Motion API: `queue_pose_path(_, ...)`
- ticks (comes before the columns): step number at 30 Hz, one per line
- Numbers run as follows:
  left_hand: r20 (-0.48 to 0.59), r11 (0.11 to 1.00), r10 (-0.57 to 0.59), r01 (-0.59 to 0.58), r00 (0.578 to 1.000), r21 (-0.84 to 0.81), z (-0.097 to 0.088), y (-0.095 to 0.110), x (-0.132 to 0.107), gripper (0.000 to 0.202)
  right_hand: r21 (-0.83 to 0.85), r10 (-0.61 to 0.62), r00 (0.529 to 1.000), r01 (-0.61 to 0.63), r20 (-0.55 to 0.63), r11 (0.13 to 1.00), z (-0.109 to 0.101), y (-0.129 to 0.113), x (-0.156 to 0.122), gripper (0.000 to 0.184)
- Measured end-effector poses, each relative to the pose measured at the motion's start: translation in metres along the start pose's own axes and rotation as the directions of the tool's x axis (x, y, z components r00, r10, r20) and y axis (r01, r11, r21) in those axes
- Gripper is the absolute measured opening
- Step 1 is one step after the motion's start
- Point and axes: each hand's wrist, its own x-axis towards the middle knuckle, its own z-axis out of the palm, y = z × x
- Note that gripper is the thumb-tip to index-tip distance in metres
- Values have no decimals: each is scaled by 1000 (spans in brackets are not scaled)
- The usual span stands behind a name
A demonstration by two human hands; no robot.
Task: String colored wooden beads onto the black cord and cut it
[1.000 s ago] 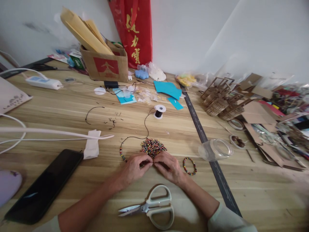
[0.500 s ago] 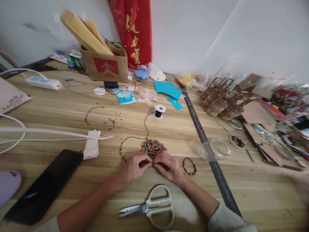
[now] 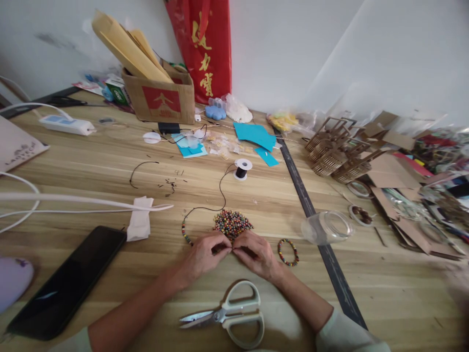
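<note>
My left hand (image 3: 203, 256) and my right hand (image 3: 254, 254) meet fingertip to fingertip on the wooden table (image 3: 256, 195), both pinched closed just below a heap of small coloured beads (image 3: 232, 223). A black cord strung with several beads (image 3: 185, 233) curves away from my left hand and runs up to a small spool of black cord (image 3: 242, 169). What the fingertips pinch is too small to make out. A finished beaded bracelet (image 3: 287, 252) lies right of my right hand.
White-handled scissors (image 3: 229, 314) lie near the table's front edge. A black phone (image 3: 66, 283) and white cables (image 3: 73, 203) are at the left. A clear plastic jar (image 3: 326, 227) lies on its side at the right, beyond a dark strip (image 3: 311, 215). Cardboard box (image 3: 163, 98) stands behind.
</note>
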Motion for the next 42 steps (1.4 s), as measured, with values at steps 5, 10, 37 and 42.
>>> queue_pose_path(5,8,1000,11,-10,1000,-28,-1,0,1,12,11,-3,1000,3,-15,1000,-1,0,1,4)
queue_pose_path(10,10,999,-15,16,1000,-41,-1,2,1,11,20,1,1000,-1,-10,1000,-1,-1,2,7)
queue_pose_path(37,-269,975,-28,-34,963,-222,-9,6,-1,24,-55,-37,998,34,-54,998,-5,-6,0,11)
queue_pose_path(42,-268,978,164,-193,949,-83,-3,2,0,12,-84,-64,998,63,-13,994,-4,-1,-3,11)
